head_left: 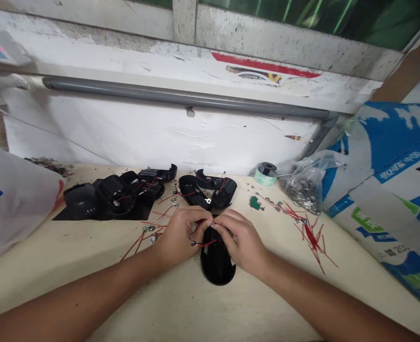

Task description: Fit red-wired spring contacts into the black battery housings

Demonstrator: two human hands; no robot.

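A black oval plastic shell lies on the beige table between my hands. My left hand is closed at the shell's far left edge, its fingers pinching a thin red wire with a small metal contact. My right hand is closed on the shell's far right side, fingertips meeting the left hand's above the shell. What the fingertips press on inside the shell is hidden.
Several more black shells with red wires lie at the back, some on a black sheet. Loose red wires and metal contacts spread right, beside a bag of metal parts, a solder spool and a printed carton. A white bag sits left.
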